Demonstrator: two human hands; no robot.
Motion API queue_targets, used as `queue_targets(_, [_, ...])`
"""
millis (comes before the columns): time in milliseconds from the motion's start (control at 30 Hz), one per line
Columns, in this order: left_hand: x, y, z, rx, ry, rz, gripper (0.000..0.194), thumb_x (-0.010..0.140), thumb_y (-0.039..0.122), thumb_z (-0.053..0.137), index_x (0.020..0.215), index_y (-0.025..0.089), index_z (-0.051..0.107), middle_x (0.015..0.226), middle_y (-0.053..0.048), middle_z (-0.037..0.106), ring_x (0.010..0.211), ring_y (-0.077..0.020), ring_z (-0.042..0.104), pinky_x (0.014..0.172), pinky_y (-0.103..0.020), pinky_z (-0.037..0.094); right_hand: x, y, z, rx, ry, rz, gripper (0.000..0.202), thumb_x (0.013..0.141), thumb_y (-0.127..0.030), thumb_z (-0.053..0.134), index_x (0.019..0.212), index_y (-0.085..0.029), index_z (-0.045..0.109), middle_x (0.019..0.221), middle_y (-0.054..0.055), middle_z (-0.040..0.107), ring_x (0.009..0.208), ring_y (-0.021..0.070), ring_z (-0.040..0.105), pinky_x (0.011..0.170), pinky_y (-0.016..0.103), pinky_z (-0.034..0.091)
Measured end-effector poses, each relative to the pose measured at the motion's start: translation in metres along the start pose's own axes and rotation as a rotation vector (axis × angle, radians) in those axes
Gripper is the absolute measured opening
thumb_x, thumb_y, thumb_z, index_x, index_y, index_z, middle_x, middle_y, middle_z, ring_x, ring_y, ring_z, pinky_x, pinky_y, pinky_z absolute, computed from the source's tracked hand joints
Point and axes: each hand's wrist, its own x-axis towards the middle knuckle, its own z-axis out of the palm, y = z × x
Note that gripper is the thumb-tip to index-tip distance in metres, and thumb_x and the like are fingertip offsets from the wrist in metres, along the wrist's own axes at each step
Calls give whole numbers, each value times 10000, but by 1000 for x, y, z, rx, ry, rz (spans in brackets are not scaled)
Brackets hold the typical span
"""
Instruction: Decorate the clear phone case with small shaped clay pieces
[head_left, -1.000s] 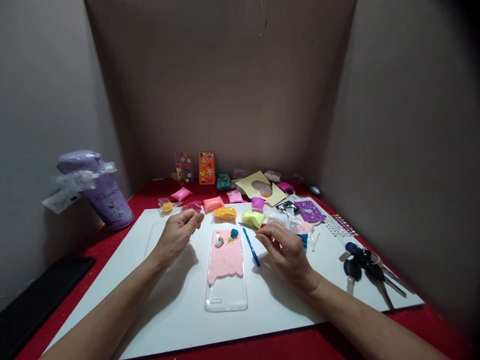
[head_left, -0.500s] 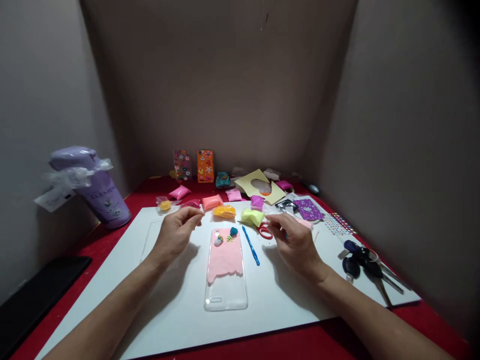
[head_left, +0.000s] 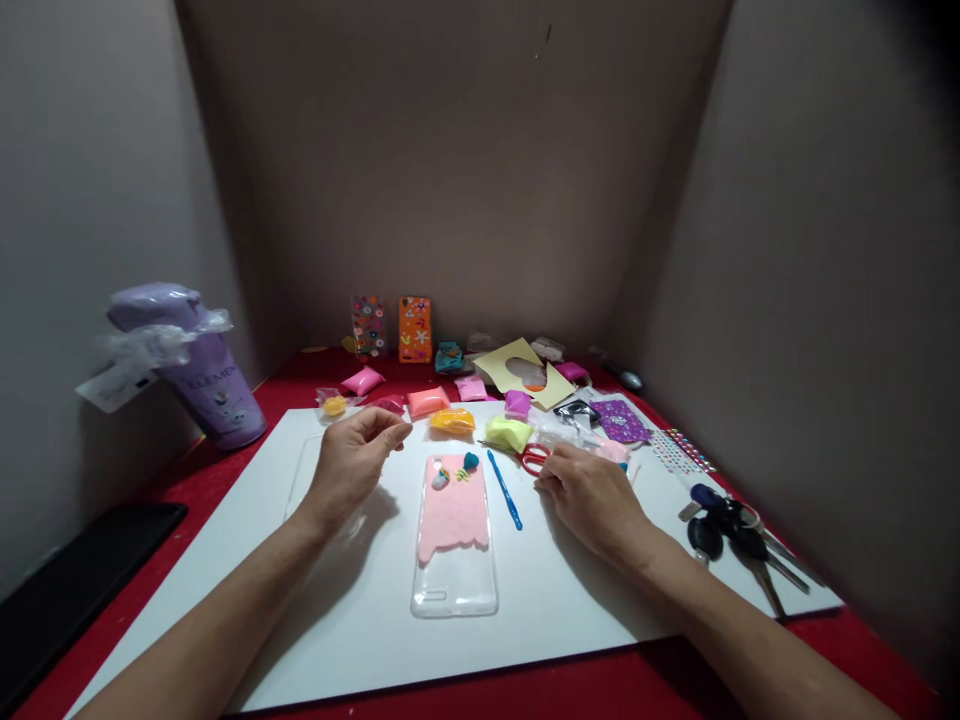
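A clear phone case (head_left: 455,590) lies on the white board (head_left: 337,640), its upper part covered with pink clay (head_left: 451,520). Small teal, grey and yellow clay shapes (head_left: 463,474) sit on the pink. Left of the case, my left hand (head_left: 356,460) is raised with thumb and fingertips pinched; whatever they hold is too small to make out. My right hand (head_left: 589,495) rests low at the board, fingers closed and pointing down, beside red-handled scissors (head_left: 535,459); what is under its fingertips is hidden. Between case and right hand lies a blue modelling tool (head_left: 504,490).
Packets of coloured clay, among them yellow (head_left: 508,434) and orange (head_left: 452,422), line the board's back. Keys (head_left: 739,535) lie at right, near gem stickers (head_left: 682,450). A purple tumbler (head_left: 221,390) stands left. Decorated cases (head_left: 415,330) lean on the back wall.
My right hand has moved down to the board, its fingers now pointing downward. My left hand stays pinched in nearly the same place. The view has shifted slightly.
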Motion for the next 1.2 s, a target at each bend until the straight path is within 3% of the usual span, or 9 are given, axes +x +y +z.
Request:
queue_targets(367, [0,-4,2,5,1,-3,163,738,300,613,660,157,623,554,23,574,523,-99,497,505,-218,391,-4,-2,9,-51,27,-12,138,751,-64,426,686,-161,498,664,75,543,533,151,418,505,291,178])
queue_targets(567, [0,-4,3,-43,27,-37,100,713,252,612,710,154,635,589,8,620,502,-99,508,460,-216,376,-2,-2,5,69,70,9,208,727,3,373,708,-178,473,658,32,536,572,146,463,529,261,276])
queue_targets(733, [0,-5,5,-94,44,-66,127,647,213,661,756,149,649,634,3,638,532,-103,519,468,-219,387,2,1,0,161,82,35,177,750,-22,452,682,-182,488,671,15,573,608,139,514,567,242,353])
queue_targets(867, [-2,-3,4,-90,39,-68,100,681,230,642,735,147,658,613,5,637,524,-96,501,493,-224,398,3,4,-4,138,51,74,167,789,-70,487,669,-174,540,695,32,592,630,158,534,571,258,350])
queue_targets(1000, [-3,-3,4,-102,30,-50,148,708,240,624,800,146,692,627,3,637,533,-98,495,502,-226,401,2,4,-3,110,-21,67,221,767,-22,456,709,-178,602,743,42,610,648,166,555,568,260,347])
queue_targets(1100, [-2,-5,4,-115,41,-62,185,699,228,638,855,143,691,666,-2,648,543,-97,501,494,-222,396,1,2,0,102,-54,73,201,759,-30,472,688,-178,589,728,37,623,632,159,561,552,251,343])
queue_targets(1200, [-2,-5,4,-113,49,-70,125,699,224,649,792,141,659,669,-3,649,537,-93,503,496,-218,402,-1,0,1,80,-75,93,163,761,-70,513,651,-174,570,691,38,621,611,161,560,536,253,326])
